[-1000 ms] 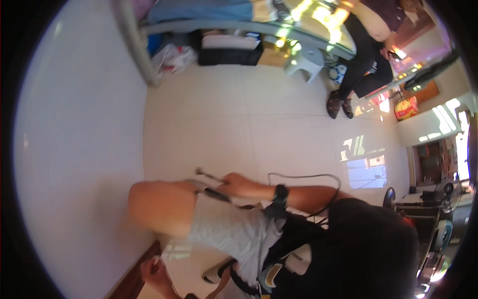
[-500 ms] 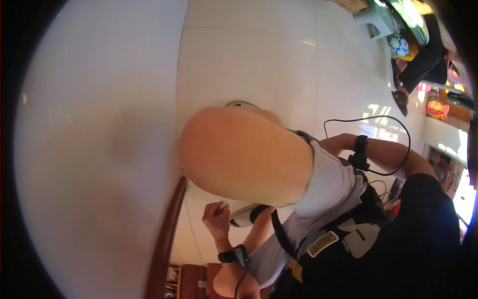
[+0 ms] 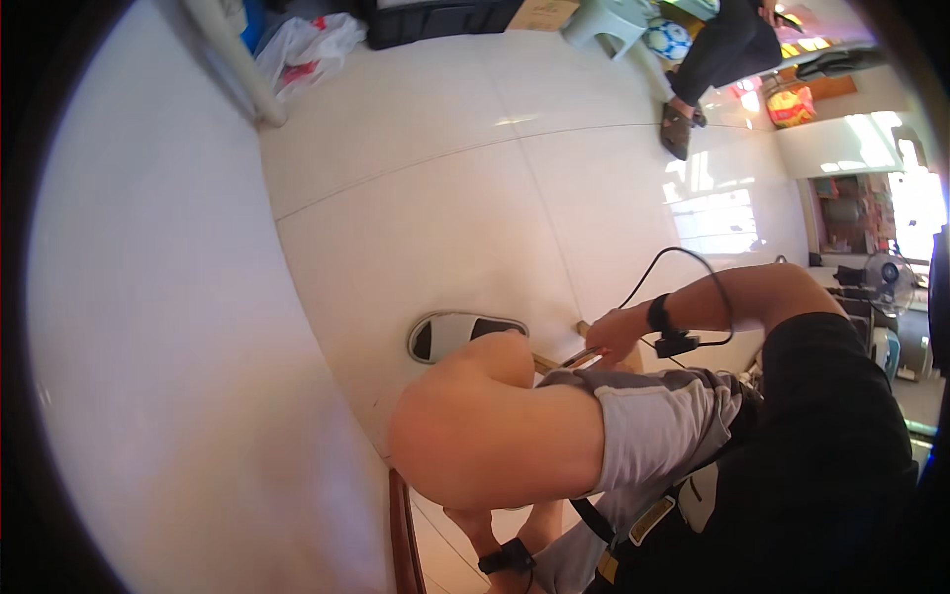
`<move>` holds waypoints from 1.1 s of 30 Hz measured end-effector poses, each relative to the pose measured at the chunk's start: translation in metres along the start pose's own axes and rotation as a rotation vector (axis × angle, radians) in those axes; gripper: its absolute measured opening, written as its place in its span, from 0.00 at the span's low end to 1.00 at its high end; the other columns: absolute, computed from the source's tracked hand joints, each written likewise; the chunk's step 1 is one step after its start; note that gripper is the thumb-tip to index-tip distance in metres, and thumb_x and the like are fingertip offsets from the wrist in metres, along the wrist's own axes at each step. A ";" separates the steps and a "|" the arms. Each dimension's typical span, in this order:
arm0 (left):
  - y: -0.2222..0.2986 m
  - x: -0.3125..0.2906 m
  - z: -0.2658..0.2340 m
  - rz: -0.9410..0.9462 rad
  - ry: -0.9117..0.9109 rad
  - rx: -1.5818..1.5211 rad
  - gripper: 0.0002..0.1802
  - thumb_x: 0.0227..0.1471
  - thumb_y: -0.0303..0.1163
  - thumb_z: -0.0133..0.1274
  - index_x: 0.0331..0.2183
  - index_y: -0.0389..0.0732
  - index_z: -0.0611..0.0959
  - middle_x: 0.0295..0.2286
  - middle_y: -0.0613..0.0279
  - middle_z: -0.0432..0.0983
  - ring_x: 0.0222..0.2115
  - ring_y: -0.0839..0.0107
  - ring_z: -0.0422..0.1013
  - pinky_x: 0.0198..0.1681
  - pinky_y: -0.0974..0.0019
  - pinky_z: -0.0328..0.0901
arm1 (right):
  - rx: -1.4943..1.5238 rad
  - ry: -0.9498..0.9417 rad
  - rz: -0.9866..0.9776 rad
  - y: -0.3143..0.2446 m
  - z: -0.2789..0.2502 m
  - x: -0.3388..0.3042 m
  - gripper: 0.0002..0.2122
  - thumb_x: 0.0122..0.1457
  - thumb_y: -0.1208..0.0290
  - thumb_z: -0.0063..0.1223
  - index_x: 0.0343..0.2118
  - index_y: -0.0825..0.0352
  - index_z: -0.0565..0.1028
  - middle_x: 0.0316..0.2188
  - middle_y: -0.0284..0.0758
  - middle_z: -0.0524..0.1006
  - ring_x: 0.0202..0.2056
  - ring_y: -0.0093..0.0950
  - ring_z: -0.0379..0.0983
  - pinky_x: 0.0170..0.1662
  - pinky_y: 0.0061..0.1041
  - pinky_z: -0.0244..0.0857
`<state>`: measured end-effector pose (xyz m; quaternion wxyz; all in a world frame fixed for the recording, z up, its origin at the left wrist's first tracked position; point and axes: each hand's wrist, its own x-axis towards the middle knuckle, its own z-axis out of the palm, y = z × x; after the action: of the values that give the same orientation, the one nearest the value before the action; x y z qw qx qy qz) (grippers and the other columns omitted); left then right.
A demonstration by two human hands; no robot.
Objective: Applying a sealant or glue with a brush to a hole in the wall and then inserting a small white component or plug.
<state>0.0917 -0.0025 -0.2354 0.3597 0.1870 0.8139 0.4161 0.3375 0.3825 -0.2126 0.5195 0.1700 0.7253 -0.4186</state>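
My right hand (image 3: 617, 337) is lowered beside my bare right thigh (image 3: 505, 431), with a black band (image 3: 659, 315) and a small cabled box on the wrist. Its fingers are curled at one end of a thin, dark, shiny-edged thing (image 3: 584, 357), whose kind I cannot make out. Light wooden bars (image 3: 543, 363) show near it, partly behind my leg. My left hand (image 3: 473, 523) is below the knee, its fingers hidden by it. A black band with a box (image 3: 509, 556) sits on that wrist too. A grey and black slipper (image 3: 460, 337) is on the tiles beyond my knee.
A broad white surface (image 3: 188, 327) fills the left, with a reddish-brown wooden edge (image 3: 404, 535) below. At the far side are a plastic bag (image 3: 317, 48), a black crate (image 3: 435, 25), a stool (image 3: 606, 28), a ball (image 3: 668, 40) and a seated person's leg (image 3: 708, 64). A fan (image 3: 889, 282) stands right.
My view has swung, bringing more far floor in. The left hand, earlier pinching something small and white, is now mostly behind my knee. My right hand, earlier mostly hidden behind the thigh, now shows.
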 end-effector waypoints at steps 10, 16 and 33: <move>-0.001 0.004 -0.032 -0.332 -0.180 0.022 0.09 0.42 0.20 0.66 0.31 0.31 0.84 0.26 0.60 0.80 0.25 0.75 0.75 0.32 0.72 0.72 | -0.080 0.274 0.170 -0.001 0.031 0.045 0.10 0.47 0.67 0.62 0.31 0.66 0.82 0.30 0.43 0.83 0.36 0.43 0.81 0.38 0.42 0.74; 0.066 -0.037 -0.077 -0.407 -0.163 -0.011 0.10 0.42 0.17 0.65 0.32 0.31 0.84 0.29 0.60 0.80 0.27 0.74 0.75 0.33 0.72 0.73 | -0.104 0.372 0.346 -0.031 0.075 0.033 0.07 0.49 0.76 0.58 0.32 0.64 0.84 0.33 0.41 0.84 0.39 0.39 0.82 0.38 0.38 0.76; 0.302 -0.082 -0.166 -0.347 -0.161 0.072 0.12 0.43 0.16 0.62 0.35 0.30 0.83 0.27 0.58 0.81 0.27 0.73 0.77 0.33 0.72 0.73 | 0.577 0.888 0.295 -0.129 0.078 -0.077 0.11 0.50 0.66 0.55 0.21 0.70 0.79 0.26 0.47 0.80 0.30 0.47 0.79 0.33 0.46 0.71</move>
<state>0.0252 0.0348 0.1105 0.4830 0.0892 0.8171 0.3019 0.3280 0.2598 -0.0966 0.1491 0.5656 0.6990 -0.4114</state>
